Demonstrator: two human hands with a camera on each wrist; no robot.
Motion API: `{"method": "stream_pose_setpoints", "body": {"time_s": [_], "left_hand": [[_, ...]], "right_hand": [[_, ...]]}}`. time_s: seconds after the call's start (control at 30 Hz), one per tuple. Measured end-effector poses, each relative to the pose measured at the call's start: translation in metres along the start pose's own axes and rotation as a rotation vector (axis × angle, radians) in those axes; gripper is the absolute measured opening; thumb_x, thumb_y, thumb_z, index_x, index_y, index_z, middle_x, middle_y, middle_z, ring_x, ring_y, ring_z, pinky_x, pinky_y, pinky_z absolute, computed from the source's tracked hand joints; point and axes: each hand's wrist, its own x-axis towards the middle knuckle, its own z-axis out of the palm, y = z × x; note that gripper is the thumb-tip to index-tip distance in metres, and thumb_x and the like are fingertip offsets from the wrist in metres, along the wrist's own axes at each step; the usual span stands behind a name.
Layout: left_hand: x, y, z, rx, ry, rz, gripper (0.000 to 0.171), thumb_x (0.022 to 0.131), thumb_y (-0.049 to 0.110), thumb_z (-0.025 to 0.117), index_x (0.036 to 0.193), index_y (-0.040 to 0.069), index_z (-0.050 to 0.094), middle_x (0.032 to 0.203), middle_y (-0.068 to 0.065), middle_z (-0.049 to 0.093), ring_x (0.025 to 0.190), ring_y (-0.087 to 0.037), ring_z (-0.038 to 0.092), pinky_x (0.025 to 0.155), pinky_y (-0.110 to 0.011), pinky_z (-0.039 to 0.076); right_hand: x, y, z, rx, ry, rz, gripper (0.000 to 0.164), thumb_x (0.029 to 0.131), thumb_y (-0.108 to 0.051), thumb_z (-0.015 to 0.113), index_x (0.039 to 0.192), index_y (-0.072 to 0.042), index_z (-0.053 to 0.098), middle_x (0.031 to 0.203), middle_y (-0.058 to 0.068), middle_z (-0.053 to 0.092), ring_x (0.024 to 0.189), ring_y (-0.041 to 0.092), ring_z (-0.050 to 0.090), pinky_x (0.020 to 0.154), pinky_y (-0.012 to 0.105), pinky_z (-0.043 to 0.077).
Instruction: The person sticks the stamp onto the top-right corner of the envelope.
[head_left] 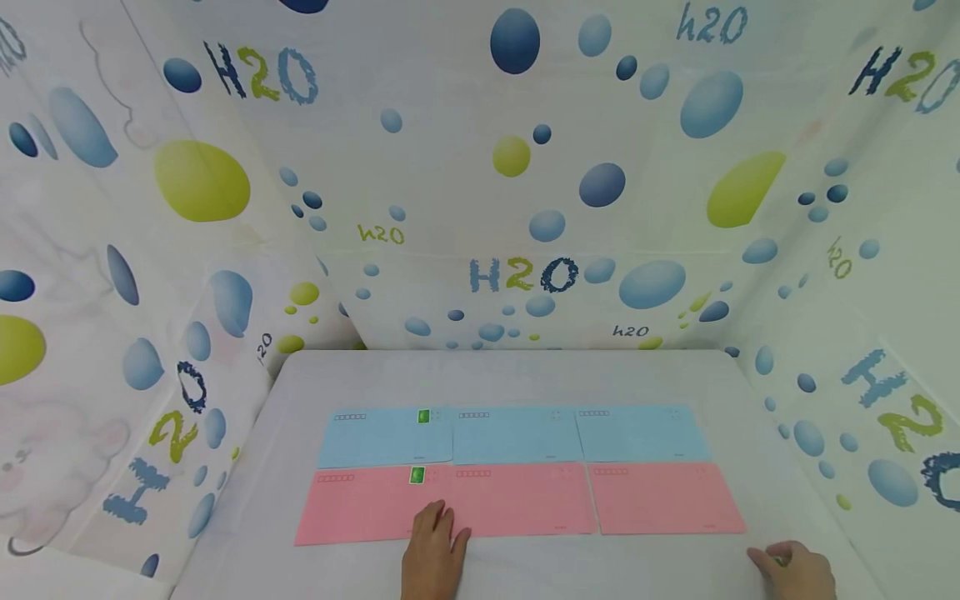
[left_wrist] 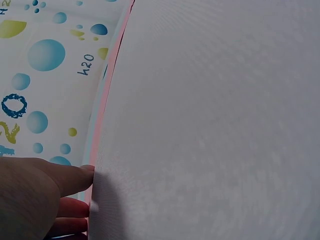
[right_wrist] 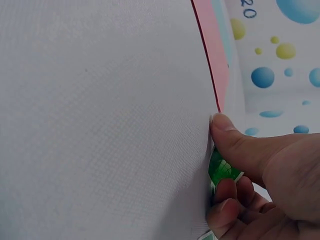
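Observation:
Three blue envelopes (head_left: 513,437) lie in a row behind three pink envelopes (head_left: 517,504) on the white table. Green stamps show in the top right areas of the left blue envelope (head_left: 367,442) and the left pink envelope (head_left: 352,508). My left hand (head_left: 435,550) rests with its fingers spread on the front edge of the pink row, near where the left and middle ones meet. To the right of that row, my right hand (head_left: 798,571) is low at the table. Its thumb and curled fingers pinch a green stamp (right_wrist: 222,170), partly hidden by them.
Part of another green-and-white piece (right_wrist: 206,235) shows below the right hand in the right wrist view. A white cloth with blue and green bubbles and H2O lettering (head_left: 450,167) stands behind the table (head_left: 510,379) and along both sides.

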Motion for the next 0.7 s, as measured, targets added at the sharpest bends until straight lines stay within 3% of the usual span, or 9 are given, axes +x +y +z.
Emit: {"method": "stream_pose_setpoints", "body": {"time_s": [0.17, 0.4, 0.6, 0.7], "left_hand": [[0.000, -0.001, 0.001, -0.004, 0.005, 0.003, 0.045, 0.080, 0.032, 0.073, 0.108, -0.003, 0.067, 0.121, -0.011, 0.058, 0.117, -0.027, 0.053, 0.095, -0.041, 0.049], [-0.001, 0.000, -0.002, 0.002, -0.001, 0.001, 0.045, 0.080, 0.032, 0.072, 0.109, -0.003, 0.067, 0.121, -0.011, 0.058, 0.117, -0.026, 0.053, 0.096, -0.041, 0.049], [-0.001, -0.001, -0.001, -0.002, -0.006, 0.003, 0.046, 0.081, 0.032, 0.072, 0.109, -0.003, 0.067, 0.122, -0.011, 0.058, 0.118, -0.026, 0.053, 0.096, -0.040, 0.049], [0.000, -0.001, -0.001, -0.001, -0.009, 0.001, 0.046, 0.081, 0.032, 0.072, 0.109, -0.003, 0.067, 0.122, -0.011, 0.057, 0.118, -0.026, 0.053, 0.096, -0.040, 0.049]], "right_hand": [[-0.001, 0.004, -0.002, 0.004, 0.011, -0.026, 0.048, 0.083, -0.037, 0.069, 0.095, 0.008, 0.056, 0.077, 0.015, 0.055, 0.072, 0.024, 0.049, 0.060, 0.033, 0.042], [0.002, 0.005, -0.002, 0.053, -0.010, 0.011, 0.051, 0.084, -0.041, 0.066, 0.101, 0.005, 0.053, 0.083, 0.015, 0.058, 0.074, 0.024, 0.051, 0.060, 0.032, 0.042], [-0.005, -0.004, -0.008, 0.069, 0.016, -0.048, 0.046, 0.087, -0.032, 0.065, 0.106, 0.008, 0.054, 0.080, 0.015, 0.062, 0.069, 0.022, 0.053, 0.054, 0.028, 0.042], [-0.007, -0.010, -0.010, 0.097, 0.018, -0.100, 0.050, 0.086, -0.038, 0.065, 0.107, 0.006, 0.054, 0.082, 0.014, 0.064, 0.070, 0.020, 0.055, 0.054, 0.027, 0.042]]}}
